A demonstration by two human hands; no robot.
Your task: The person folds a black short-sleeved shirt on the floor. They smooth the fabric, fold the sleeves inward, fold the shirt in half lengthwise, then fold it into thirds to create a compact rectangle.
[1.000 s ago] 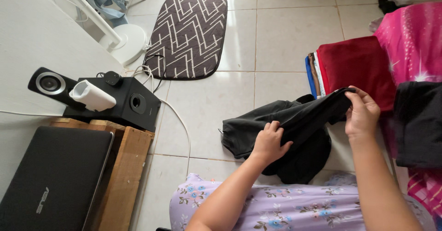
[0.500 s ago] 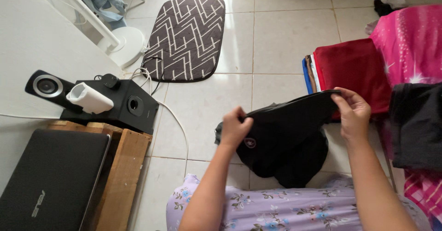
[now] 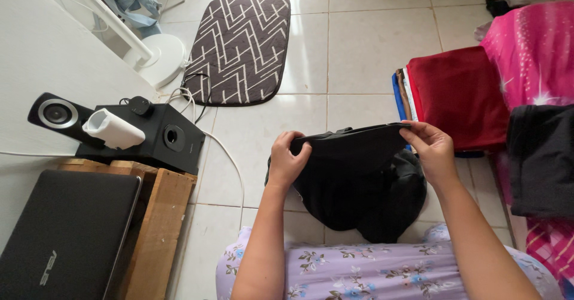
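Just below the middle of the frame, both hands pinch the top edge of a black garment (image 3: 359,180), a soft, matte piece of cloth that is stretched flat between them and sags in loose, rumpled folds toward the lap. At the cloth's left corner the left hand (image 3: 287,159) is curled closed with its fingers folded over the hem; the right hand (image 3: 431,150) grips the right corner between thumb and fingertips. Under the garment, at the bottom of the frame, lies a lilac floral dress (image 3: 371,273) with small printed blossoms. The floor (image 3: 371,43) is of glossy pale square tiles with thin grout lines. At upper centre lies a quilted dark brown mat (image 3: 242,43) with rounded corners and a white zigzag pattern. At right sits a stack of folded clothes topped by a deep red fabric (image 3: 457,94), beside a bright pink cloth (image 3: 532,55) and a dark grey folded piece (image 3: 544,159). At left a boxy black speaker (image 3: 158,138) carries a white plastic object (image 3: 112,129), with a slim satellite speaker (image 3: 57,115) next to it. At lower left a matte black laptop (image 3: 63,234), closed, rests on a rough wooden pallet (image 3: 158,228).
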